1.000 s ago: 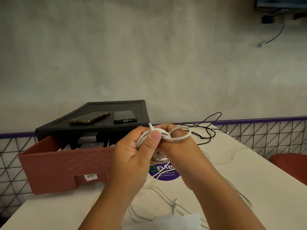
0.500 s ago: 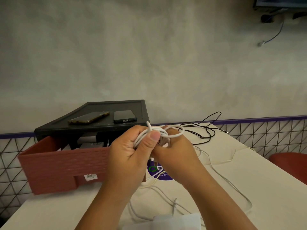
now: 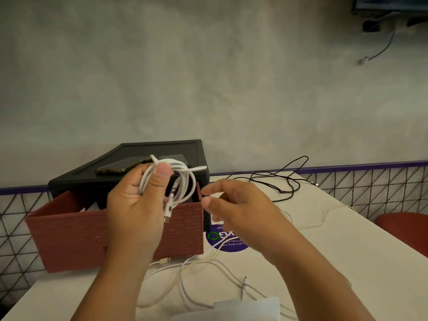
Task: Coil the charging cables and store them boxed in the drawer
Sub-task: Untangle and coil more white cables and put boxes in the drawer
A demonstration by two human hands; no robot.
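1. Dim-ish, soft flat light, no hard shadows on the wall point(image 3: 208, 77).
2. White cable point(image 3: 179, 163) is the brightest bit, slightly washed out.
3. Right hand point(image 3: 236, 212) looks a touch blurry.
4. Wide-angle lens bends the surface point(image 3: 347, 251) edges.

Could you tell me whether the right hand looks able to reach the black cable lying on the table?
Probably yes: the right hand holds nothing, and the black cable lies loose on the table just beyond it, with nothing between them. The left hand grips the coiled white cable.
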